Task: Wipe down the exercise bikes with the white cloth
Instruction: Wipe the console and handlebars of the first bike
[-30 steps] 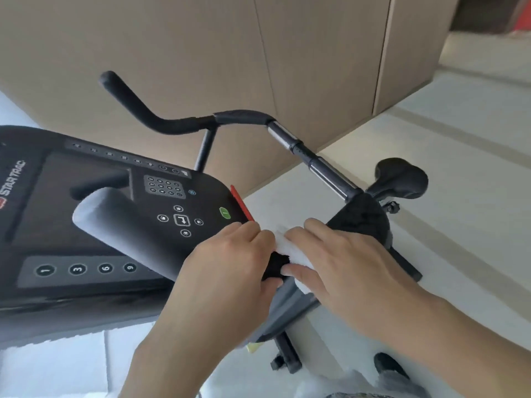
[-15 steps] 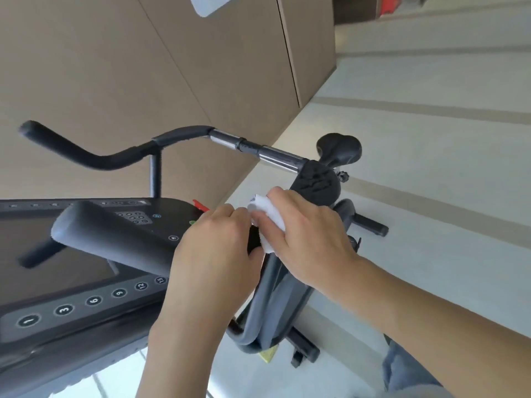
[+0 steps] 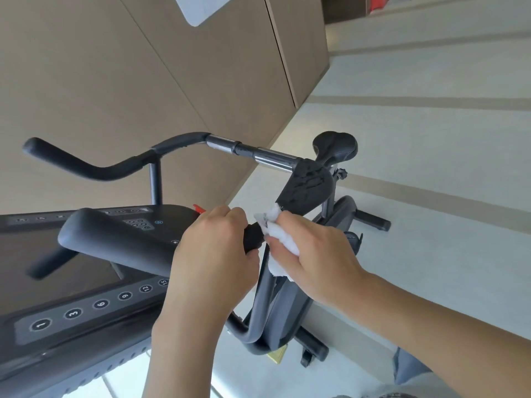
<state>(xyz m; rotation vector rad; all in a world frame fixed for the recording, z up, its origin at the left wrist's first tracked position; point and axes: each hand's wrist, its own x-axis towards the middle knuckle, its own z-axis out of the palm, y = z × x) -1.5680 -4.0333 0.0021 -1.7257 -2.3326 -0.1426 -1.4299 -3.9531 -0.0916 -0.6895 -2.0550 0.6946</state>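
Observation:
A black exercise bike (image 3: 290,300) stands below me, its saddle (image 3: 337,146) farther off and its handlebar (image 3: 115,165) running left. My left hand (image 3: 212,254) grips a black handle end (image 3: 254,235) near the bike's console. My right hand (image 3: 313,251) holds the white cloth (image 3: 280,242) wrapped against that handle, just beside my left hand. A chrome bar section (image 3: 267,156) leads to a black wedge-shaped cover (image 3: 306,188) above the cloth.
A large black console (image 3: 71,305) with numbered buttons and a padded black grip (image 3: 115,242) fills the lower left. A beige panelled wall (image 3: 143,81) runs behind. Pale floor (image 3: 431,196) with darker stripes stretches to the right.
The camera has tilted and drawn back, showing more of the bike frame. Both hands stay together on the handle; the cloth has shifted slightly under my right hand.

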